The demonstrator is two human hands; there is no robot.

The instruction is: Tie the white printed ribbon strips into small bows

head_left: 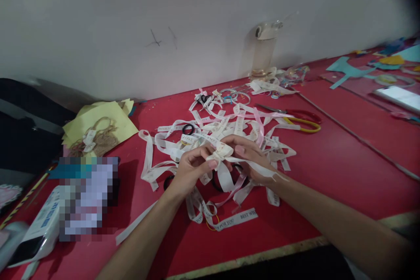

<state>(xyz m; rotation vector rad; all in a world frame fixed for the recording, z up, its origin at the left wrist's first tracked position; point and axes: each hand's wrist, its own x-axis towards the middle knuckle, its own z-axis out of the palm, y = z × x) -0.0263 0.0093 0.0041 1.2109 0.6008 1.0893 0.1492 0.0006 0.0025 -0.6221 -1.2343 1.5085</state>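
Between my hands is a white ribbon bow (222,152) with loose tails, held over the middle of the red table. My left hand (193,167) pinches its left side between thumb and fingers. On the other side, the curled fingers of my right hand (251,157) reach behind the bow, and one tail runs over this hand toward the wrist. Beneath both hands lies a tangle of printed white ribbon strips (238,223). A pink ribbon (258,127) and a black hair tie (188,129) lie among them.
Scissors (303,125) with red and yellow handles lie behind the ribbons at right. A clear bottle-like container (263,54) stands by the grey wall. Yellow paper (123,124) holding twine is at left, near a white device (42,223). A phone (402,97) rests far right.
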